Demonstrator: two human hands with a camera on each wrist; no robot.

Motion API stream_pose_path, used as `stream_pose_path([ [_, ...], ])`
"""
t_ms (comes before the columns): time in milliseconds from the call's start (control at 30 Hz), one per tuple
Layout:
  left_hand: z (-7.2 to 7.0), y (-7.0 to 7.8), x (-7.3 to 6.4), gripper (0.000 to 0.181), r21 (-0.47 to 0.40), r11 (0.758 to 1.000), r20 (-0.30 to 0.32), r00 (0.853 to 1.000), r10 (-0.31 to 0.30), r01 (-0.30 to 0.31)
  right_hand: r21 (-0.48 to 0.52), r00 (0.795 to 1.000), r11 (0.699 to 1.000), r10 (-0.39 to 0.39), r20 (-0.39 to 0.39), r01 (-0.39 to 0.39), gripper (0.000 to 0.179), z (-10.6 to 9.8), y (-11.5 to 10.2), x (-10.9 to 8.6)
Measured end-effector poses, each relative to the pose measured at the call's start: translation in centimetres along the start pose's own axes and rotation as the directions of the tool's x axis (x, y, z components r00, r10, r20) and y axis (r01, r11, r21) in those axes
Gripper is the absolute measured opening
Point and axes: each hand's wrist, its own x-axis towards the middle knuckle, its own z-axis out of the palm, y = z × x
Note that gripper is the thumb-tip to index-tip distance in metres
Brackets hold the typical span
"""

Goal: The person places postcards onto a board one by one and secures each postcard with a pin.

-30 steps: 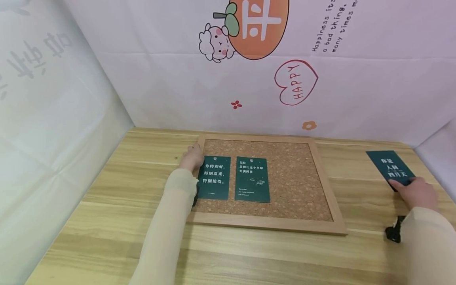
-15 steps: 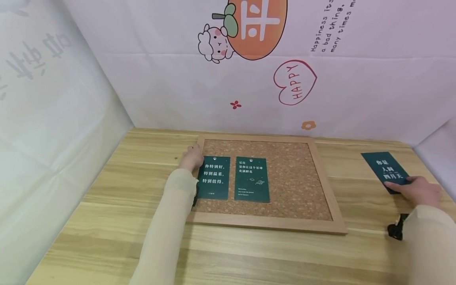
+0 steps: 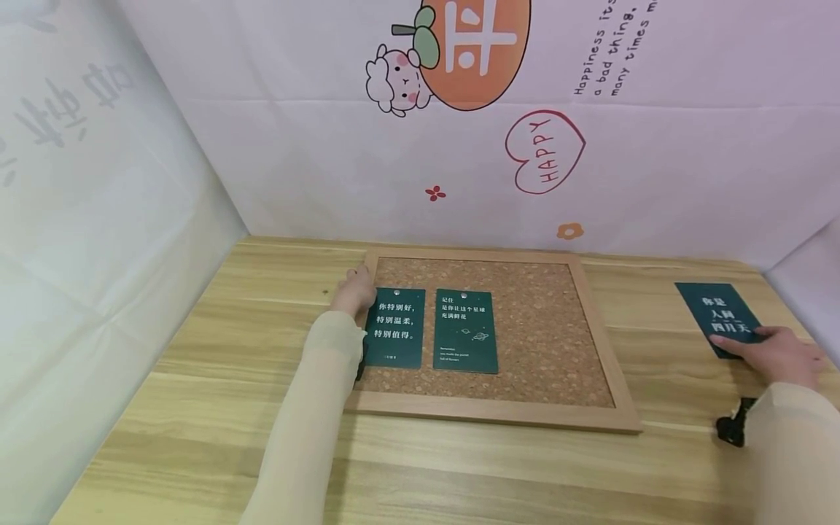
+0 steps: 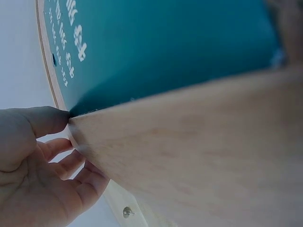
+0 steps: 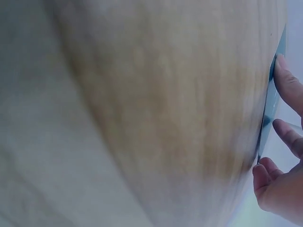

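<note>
A wood-framed cork board (image 3: pixel 538 350) lies on the table. Two dark green printed cards, a left card (image 3: pixel 397 332) and another card (image 3: pixel 466 332), are side by side on its left half, each with a round mark at the top. My left hand (image 3: pixel 354 292) grips the board's left frame edge; in the left wrist view the thumb (image 4: pixel 49 120) is on the upper edge, with curled fingers below. At far right, my right hand (image 3: pixel 784 355) holds a third green card (image 3: pixel 715 306) by its lower end, thumb on one side and index finger on the other. It lies low over the table.
A black strap-like object (image 3: pixel 731 424) shows beside the right sleeve. Behind the wooden table (image 3: pixel 499 467) hangs a printed white backdrop (image 3: pixel 315 160). In the left wrist view, a pushpin-like metal piece (image 4: pixel 128 212) is on a pale strip below the left hand.
My right hand has shifted slightly right, and the card under it has moved and turned a little. The left hand keeps its place on the frame, and the board stays put.
</note>
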Motion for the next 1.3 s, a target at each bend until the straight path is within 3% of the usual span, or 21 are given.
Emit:
stream_pose_path([
  [367,0.1,-0.08,0.24,0.055,0.002,1.0,0.001,1.0,-0.003,0.003,-0.036,1.0,0.999,-0.003,-0.024,0.002,0.101,-0.15,-0.09,-0.3],
  [600,0.07,-0.05,0.27,0.055,0.013,1.0,0.001,1.0,-0.002,0.002,-0.016,1.0,1.0,-0.008,0.0,0.008,0.102,-0.26,-0.16,-0.66],
  [767,0.0,0.02,0.23,0.055,0.016,1.0,0.004,1.0,-0.009,0.009,-0.014,1.0,0.999,0.031,0.007,-0.031,0.104,-0.29,-0.22,-0.36],
  [933,0.03,0.03,0.3,0.056,0.019,1.0,0.005,1.0,-0.012,0.011,0.054,0.999,0.998,0.043,-0.015,-0.043,0.101,-0.1,-0.1,0.06],
  [1200,0.04,0.03,0.3,0.055,0.015,1.0,0.005,1.0,-0.01,0.01,0.153,0.996,0.988,0.005,-0.086,0.008,0.079,0.12,-0.5,-0.49],
  [1300,0.04,0.02,0.32,0.055,0.02,1.0,0.005,1.0,-0.008,0.008,0.2,0.997,0.98,0.015,-0.077,0.001,0.077,0.24,-0.48,-0.2],
])
